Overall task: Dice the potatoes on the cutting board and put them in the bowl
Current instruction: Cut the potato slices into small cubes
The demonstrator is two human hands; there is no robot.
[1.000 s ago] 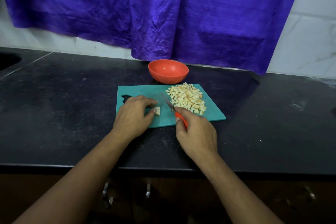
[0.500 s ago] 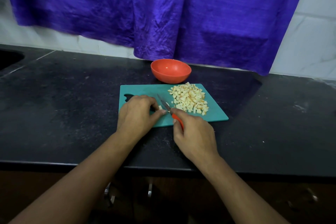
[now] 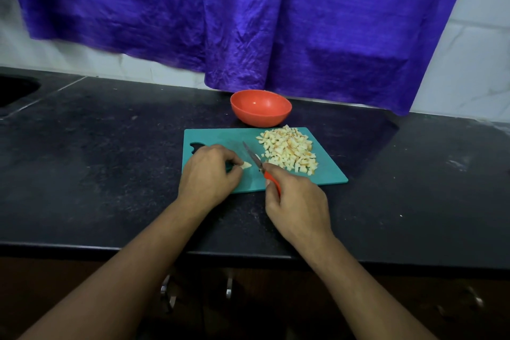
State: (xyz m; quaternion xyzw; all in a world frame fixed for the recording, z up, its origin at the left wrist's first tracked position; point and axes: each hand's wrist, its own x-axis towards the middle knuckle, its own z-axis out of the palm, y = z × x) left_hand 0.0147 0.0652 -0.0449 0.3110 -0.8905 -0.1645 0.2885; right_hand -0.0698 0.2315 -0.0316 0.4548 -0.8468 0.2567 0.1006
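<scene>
Potato first: one small pale wedge of potato (image 3: 246, 165) lies on the near left part of the teal plastic cutting board (image 3: 220, 136), which sits on the black stone bench (image 3: 110, 174). From my seat I read the left hand (image 3: 208, 174) as pinching that wedge between thumb and fingertips, curled over it so it cannot skid under the blade. The right hand (image 3: 298, 201) is wrapped round the orange handle of a small steel-bladed knife (image 3: 258, 164). Its blade angles away and leftward, just beside the wedge, between it and the heap. I judge this to be the line-up for another cut.

Further back, on the right of the board, lies the heap of diced pale-yellow potato cubes (image 3: 288, 150), kept aside so the cutting spot stays free. Just beyond the board's far edge stands the round orange plastic bowl (image 3: 260, 107), with nothing in it that I can see, placed close for a short transfer. Behind it a crumpled purple cloth (image 3: 248, 22) hangs over the white tiled wall.
</scene>
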